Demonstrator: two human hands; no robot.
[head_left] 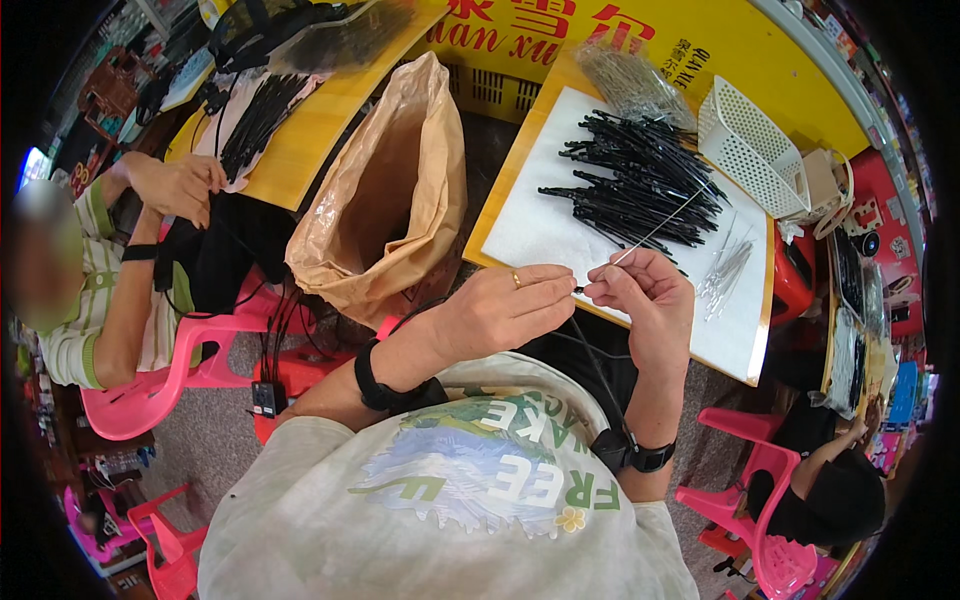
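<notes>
My left hand (515, 308), with a ring on one finger, is closed in a pinch. A small black piece (578, 289) shows at its fingertips; the rest of that piece is hidden. Close beside it, my right hand (645, 300) pinches a thin silver metal rod (665, 222), which slants up and to the right over the table. The two hands nearly touch, in front of my shirt at the table's near edge. Beyond them a pile of slim black sticks (650, 175) lies on a white sheet (520, 225). Several loose silver rods (725, 280) lie to its right.
A clear bag of silver rods (635, 85) and a white perforated basket (745, 140) stand behind the pile. An open brown paper bag (330, 255) stands left of the table. A co-worker's hands (180, 188) are beside another table at left; another person sits at right.
</notes>
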